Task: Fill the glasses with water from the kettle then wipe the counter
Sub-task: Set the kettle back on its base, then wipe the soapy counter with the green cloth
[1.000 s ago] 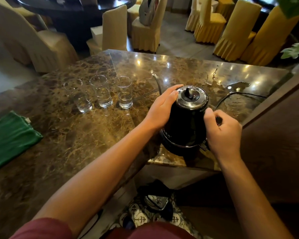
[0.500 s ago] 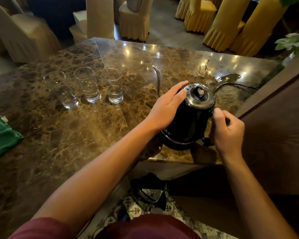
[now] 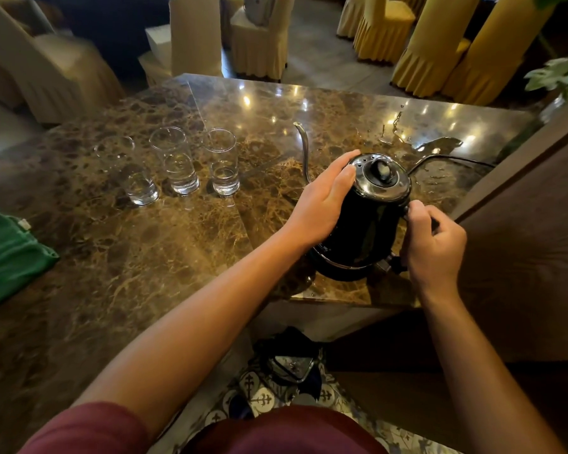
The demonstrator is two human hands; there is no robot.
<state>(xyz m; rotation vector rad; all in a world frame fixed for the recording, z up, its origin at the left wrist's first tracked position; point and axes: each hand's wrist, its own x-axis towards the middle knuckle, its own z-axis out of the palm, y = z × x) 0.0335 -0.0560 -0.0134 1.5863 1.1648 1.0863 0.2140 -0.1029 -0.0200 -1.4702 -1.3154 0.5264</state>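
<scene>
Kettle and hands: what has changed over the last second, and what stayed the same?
Little changed. The kettle seems to stay on the counter, leaning toward the left hand, whose straight fingers still press its side. The right hand keeps its grip at the handle. The three glasses and the green cloth have not moved; only the camera shifted.

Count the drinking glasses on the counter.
3, in a row left of the kettle: left glass, middle glass, right glass. None appear hidden.
</scene>
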